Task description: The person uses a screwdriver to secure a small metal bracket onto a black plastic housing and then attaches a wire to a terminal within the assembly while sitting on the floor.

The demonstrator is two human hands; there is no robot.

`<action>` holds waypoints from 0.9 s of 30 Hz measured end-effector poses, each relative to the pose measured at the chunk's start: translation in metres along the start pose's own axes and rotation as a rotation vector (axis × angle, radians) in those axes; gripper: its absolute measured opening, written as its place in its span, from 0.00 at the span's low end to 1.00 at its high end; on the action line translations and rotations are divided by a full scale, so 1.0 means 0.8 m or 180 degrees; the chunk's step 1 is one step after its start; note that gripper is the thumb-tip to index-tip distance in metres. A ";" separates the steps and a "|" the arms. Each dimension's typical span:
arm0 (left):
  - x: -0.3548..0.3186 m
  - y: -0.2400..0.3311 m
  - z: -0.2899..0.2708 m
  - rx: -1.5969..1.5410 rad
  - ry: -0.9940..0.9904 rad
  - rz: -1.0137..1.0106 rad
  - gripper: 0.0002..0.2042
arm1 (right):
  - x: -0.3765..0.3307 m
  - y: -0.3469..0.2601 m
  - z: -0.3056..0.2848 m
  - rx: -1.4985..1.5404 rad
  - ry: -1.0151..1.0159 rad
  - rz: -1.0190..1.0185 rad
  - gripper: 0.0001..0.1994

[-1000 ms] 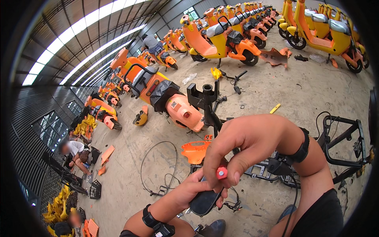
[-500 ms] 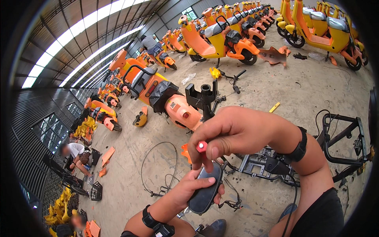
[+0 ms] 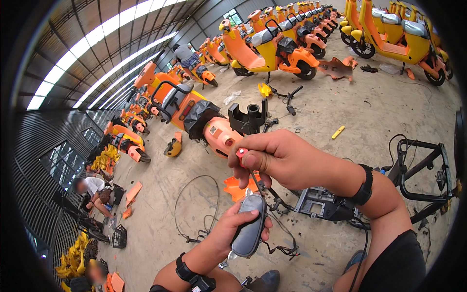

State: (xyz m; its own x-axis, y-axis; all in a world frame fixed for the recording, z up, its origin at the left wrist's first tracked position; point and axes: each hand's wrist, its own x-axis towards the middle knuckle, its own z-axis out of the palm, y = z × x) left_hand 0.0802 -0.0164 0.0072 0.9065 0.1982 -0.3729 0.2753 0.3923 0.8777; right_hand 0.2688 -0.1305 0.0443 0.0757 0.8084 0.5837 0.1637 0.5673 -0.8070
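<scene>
My left hand (image 3: 225,235) is closed round a dark grey oval housing (image 3: 249,232) with rounded ends and a pale metal tab at each end. Above it, my right hand (image 3: 287,158) pinches a red-handled screwdriver (image 3: 242,153), its handle end facing up. A thin dark shaft runs down from the fingers toward the housing's upper end; whether its tip touches cannot be made out. Beyond my hands stands a black metal post with a bracket (image 3: 247,118). An orange plastic piece (image 3: 238,188) lies on the floor behind the housing.
A stripped black scooter frame (image 3: 321,203) lies at right, its tubes rising beside my right arm. Cables (image 3: 216,194) loop across the concrete floor. Orange and yellow scooters (image 3: 262,51) stand in rows behind. A yellow-handled tool (image 3: 338,132) lies at right. People sit at the left wall.
My right hand has lifted up and slightly left with the screwdriver, away from the housing. The housing has turned in my left hand, so its metal tabs now show.
</scene>
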 end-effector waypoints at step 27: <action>0.006 -0.005 -0.015 0.0087 -0.0483 -0.0159 0.19 | -0.003 -0.033 -0.005 -0.1476 0.0041 -0.0208 0.16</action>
State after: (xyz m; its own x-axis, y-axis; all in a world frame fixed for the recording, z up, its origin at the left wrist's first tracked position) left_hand 0.0794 -0.0066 -0.0014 0.9288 0.0404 -0.3683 0.3279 0.3734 0.8678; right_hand 0.2680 -0.1479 0.0646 0.0622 0.7697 0.6354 0.5906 0.4848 -0.6451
